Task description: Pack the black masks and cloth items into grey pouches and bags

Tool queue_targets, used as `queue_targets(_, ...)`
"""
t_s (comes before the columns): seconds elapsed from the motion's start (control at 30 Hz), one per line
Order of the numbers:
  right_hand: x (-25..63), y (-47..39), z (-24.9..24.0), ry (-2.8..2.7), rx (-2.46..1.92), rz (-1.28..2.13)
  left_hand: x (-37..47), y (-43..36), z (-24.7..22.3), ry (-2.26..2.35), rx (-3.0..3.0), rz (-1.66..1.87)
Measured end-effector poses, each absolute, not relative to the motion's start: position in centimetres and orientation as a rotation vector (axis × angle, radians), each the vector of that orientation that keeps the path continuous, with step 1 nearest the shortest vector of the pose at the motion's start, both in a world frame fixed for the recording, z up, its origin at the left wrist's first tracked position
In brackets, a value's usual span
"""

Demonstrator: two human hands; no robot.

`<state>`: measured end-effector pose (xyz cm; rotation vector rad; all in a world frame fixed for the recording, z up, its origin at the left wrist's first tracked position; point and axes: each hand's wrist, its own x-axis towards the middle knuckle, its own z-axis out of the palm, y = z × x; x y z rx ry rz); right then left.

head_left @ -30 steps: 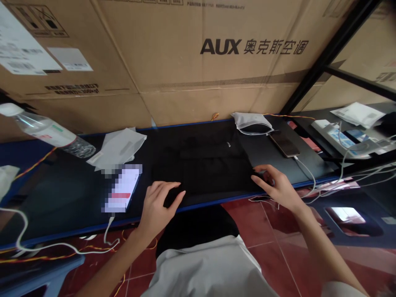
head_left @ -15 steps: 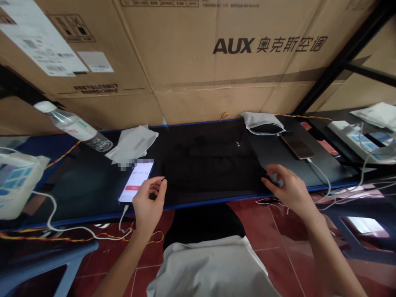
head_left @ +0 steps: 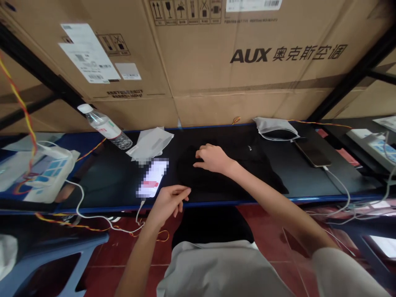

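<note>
A thin black cloth (head_left: 241, 177) with a small white mark lies spread on the dark tabletop, its outline hard to tell from the surface. At its near left corner, my left hand (head_left: 170, 202) is closed, thumb and forefinger pressed together on the cloth's edge. My right hand (head_left: 213, 159) reaches across over the cloth's left part, fingers bent and thumb apart from them, with nothing visible in it. Left of the cloth lies a lit phone (head_left: 152, 179), partly pixelated, with a white cable plugged in.
White pouches (head_left: 151, 144) and a tilted water bottle (head_left: 107, 128) sit at the back left. An open grey pouch (head_left: 275, 123) and a dark phone (head_left: 312, 152) on a cable lie right. A large cardboard box (head_left: 204, 82) stands behind. White devices with cables flank both sides.
My right hand has left the cloth's right corner and crossed to its left part. My left hand is still by the near left edge. The view has shifted left.
</note>
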<state>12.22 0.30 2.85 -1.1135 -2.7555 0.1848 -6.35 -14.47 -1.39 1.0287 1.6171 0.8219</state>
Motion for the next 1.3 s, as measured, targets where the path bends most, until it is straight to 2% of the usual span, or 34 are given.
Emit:
queue_targets(0.13,9.7,2.8,2.9,-2.869,-1.208,-0.019,-4.0,-14.6,-2.5,1.698,1.009,0.976)
queue_targets(0.4,9.1,6.5,2.5,-2.883,-1.265,0.459,-0.8,-13.5,-2.4,1.872,1.076,0.981)
queue_targets(0.77,9.8,8.4,2.5,-2.737,-1.213,0.661,-1.5,-13.7,-4.4,1.615,0.987,1.070)
queue_targets(1.07,10.0,8.6,-0.5,-2.587,-1.174,0.493,-2.1,-14.8,-2.2,1.492,0.863,0.994)
queue_targets(1.3,10.2,5.8,-1.1,-2.531,-1.025,0.319,-2.7,-13.6,-1.8,1.595,0.810,1.128)
